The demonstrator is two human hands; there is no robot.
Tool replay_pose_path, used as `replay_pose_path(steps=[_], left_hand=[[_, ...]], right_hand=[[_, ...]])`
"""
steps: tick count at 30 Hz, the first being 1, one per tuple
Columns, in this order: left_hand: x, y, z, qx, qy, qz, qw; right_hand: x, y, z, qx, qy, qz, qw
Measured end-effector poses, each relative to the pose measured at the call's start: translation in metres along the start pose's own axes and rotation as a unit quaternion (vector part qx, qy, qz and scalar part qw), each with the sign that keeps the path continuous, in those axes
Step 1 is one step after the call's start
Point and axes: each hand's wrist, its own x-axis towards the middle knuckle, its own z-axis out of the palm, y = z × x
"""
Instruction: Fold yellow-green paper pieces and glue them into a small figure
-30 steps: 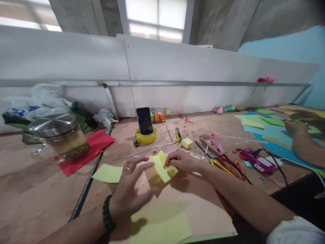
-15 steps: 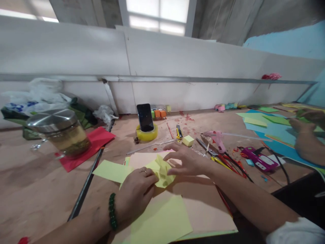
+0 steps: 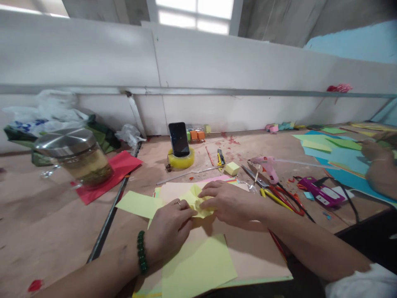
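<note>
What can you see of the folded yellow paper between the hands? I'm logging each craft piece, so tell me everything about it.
The folded yellow paper is a small, pale yellow sheet, creased into several angular flaps, thin like craft paper. It lies low over a peach sheet on the table. The left hand pinches its near-left edge, and the right hand covers its right side, fingers pressing on top. Much of it is hidden by the hands, so its exact shape cannot be told.
</note>
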Motion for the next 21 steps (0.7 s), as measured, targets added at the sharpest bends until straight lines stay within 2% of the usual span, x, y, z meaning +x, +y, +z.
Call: replay_pose_path(steps=[3, 8, 13, 16, 18, 21], left_hand=[[0.000, -0.002, 0.001, -0.034, 0.020, -0.007, 0.999], [0.001, 0.001, -0.002, -0.011, -0.001, -0.008, 1.000], [0.003, 0.004, -0.003, -0.009, -0.004, 0.004, 1.000], [0.005, 0.001, -0.002, -0.041, 0.006, -0.028, 0.999], [0.006, -0.002, -0.001, -0.078, 0.017, -0.072, 0.994], [0.008, -0.004, -0.001, -0.101, 0.011, -0.105, 0.989]], right_hand=[[0.001, 0.001, -0.002, 0.025, -0.005, 0.000, 1.000], [-0.001, 0.009, 0.000, 0.060, -0.023, 0.052, 0.997], [-0.002, 0.011, 0.006, 0.078, -0.031, 0.058, 0.995], [-0.003, 0.015, 0.006, 0.119, -0.031, 0.064, 0.990], [-0.002, 0.020, 0.007, 0.176, -0.034, 0.092, 0.979], [0.000, 0.027, 0.011, 0.287, -0.043, 0.174, 0.941]])
